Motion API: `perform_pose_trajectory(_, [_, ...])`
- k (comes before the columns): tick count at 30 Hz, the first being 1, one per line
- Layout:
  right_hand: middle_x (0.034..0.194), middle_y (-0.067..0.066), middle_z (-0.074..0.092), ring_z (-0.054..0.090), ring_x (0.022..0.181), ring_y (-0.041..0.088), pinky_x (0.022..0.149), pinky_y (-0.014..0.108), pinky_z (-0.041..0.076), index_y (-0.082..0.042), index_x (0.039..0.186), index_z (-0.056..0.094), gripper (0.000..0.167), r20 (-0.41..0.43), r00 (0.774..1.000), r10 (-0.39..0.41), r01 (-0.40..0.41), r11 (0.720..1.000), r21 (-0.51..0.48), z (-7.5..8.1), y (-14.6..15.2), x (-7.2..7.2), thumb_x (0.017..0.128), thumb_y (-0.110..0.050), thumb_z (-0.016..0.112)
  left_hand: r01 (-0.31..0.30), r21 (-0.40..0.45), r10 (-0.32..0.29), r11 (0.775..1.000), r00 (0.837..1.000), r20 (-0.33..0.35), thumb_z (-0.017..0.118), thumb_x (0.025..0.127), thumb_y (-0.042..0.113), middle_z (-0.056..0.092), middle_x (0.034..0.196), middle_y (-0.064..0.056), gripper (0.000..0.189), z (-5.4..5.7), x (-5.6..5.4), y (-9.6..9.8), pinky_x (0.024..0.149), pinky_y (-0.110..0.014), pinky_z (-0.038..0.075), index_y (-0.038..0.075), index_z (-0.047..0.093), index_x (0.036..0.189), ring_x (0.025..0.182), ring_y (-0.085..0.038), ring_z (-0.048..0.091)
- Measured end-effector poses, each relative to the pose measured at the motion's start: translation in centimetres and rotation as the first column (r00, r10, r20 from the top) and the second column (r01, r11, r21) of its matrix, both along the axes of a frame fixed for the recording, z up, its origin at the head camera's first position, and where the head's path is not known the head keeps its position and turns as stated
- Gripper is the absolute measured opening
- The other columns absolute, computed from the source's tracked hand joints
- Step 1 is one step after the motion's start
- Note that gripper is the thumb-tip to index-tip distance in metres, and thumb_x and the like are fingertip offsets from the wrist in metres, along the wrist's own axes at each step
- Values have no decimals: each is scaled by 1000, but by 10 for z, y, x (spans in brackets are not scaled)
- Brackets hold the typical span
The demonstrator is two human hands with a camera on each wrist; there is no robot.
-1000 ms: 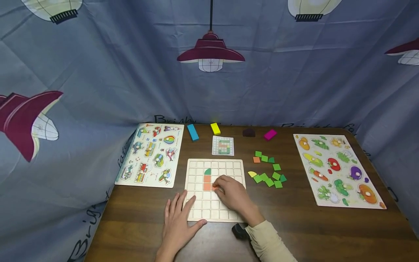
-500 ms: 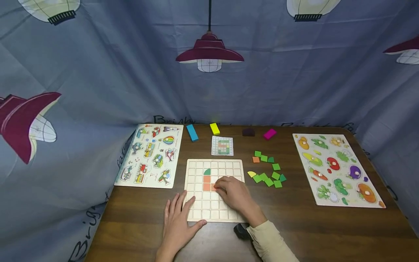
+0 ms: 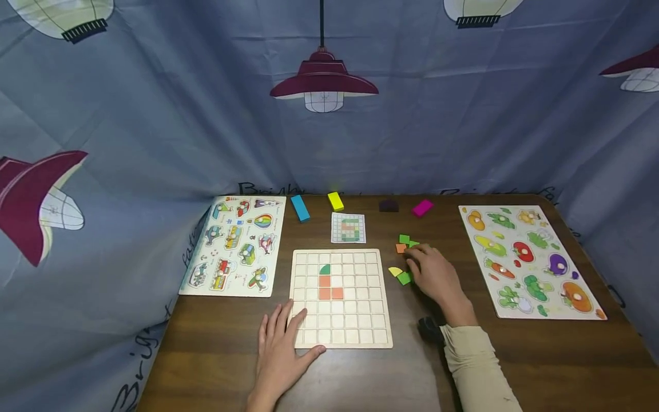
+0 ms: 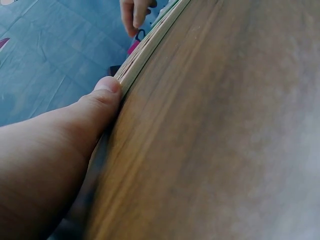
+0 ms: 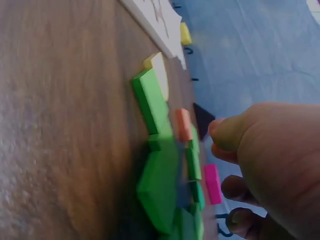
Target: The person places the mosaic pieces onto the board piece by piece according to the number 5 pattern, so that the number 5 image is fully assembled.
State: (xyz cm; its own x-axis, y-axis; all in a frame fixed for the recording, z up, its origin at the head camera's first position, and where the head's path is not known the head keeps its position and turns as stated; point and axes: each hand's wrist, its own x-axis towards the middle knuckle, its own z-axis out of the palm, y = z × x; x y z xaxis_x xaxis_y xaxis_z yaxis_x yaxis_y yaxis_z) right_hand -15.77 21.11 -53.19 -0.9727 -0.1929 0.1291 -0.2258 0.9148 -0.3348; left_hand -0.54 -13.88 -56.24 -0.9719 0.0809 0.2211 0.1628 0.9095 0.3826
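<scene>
My left hand (image 3: 280,349) lies with fingers spread on the lower left of a wooden grid board (image 3: 360,320). In the left wrist view its thumb (image 4: 102,95) touches the board's edge. In the grid sit a green quarter-round tile (image 3: 325,269) and several orange square tiles (image 3: 324,293). My right hand (image 3: 437,277) hovers over the loose tiles right of the board, fingers bent, nothing visible in them. Closest to its fingertips is a loose orange tile (image 3: 400,248). Beside it lie green tiles (image 5: 160,190) and a yellow quarter-round tile (image 3: 394,271); the hand hides several in the head view.
A small pattern card (image 3: 348,228) lies behind the board. Blue (image 3: 300,208), yellow (image 3: 336,201), dark (image 3: 388,205) and magenta blocks (image 3: 423,208) line the back edge. A vehicle puzzle board (image 3: 231,246) stands left, a vegetable puzzle board (image 3: 532,263) right.
My right hand has let go of an orange tile, now lying in the grid, and has moved right to the loose tiles. My left hand has stayed on the board.
</scene>
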Motion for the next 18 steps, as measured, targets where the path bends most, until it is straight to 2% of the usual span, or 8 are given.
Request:
perform_pose_trajectory(4, [134, 19, 62, 59, 119, 40, 91, 55, 57, -5, 127, 70, 30, 29, 999, 19, -20, 999, 29, -3, 12, -9, 101, -17, 63, 3, 8, -3, 1000, 1000, -2, 73, 74, 75, 39, 163, -7, 85, 1, -1, 1, 121, -60, 17, 25, 58, 142, 149, -35, 33])
perform_pose_trajectory(10, [133, 16, 62, 59, 116, 38, 83, 53, 59, -7, 108, 76, 16, -7, 1000, -10, 10, 1000, -19, -4, 11, -10, 94, -13, 70, 0, -7, 0, 1000, 1000, 13, 70, 76, 77, 37, 164, -5, 84, 2, -4, 1, 122, -58, 14, 27, 57, 143, 150, -34, 31])
perform_pose_trajectory(15, [131, 15, 65, 63, 118, 37, 93, 55, 57, -8, 111, 73, 18, 34, 999, 4, -3, 999, -51, -5, 6, -16, 94, -14, 72, -5, -5, 5, 1000, 1000, -3, 72, 74, 75, 39, 162, -6, 85, 2, -3, 1, 122, -59, 16, 26, 58, 142, 149, -34, 33])
perform_pose_trajectory(18, [123, 13, 68, 68, 110, 34, 89, 53, 58, -8, 112, 72, 18, 74, 997, 31, -27, 999, -44, -7, 4, -19, 95, -14, 72, -4, -3, 4, 1000, 1000, -15, 73, 73, 75, 41, 161, -8, 85, 1, -1, 1, 120, -60, 18, 25, 59, 141, 147, -36, 34])
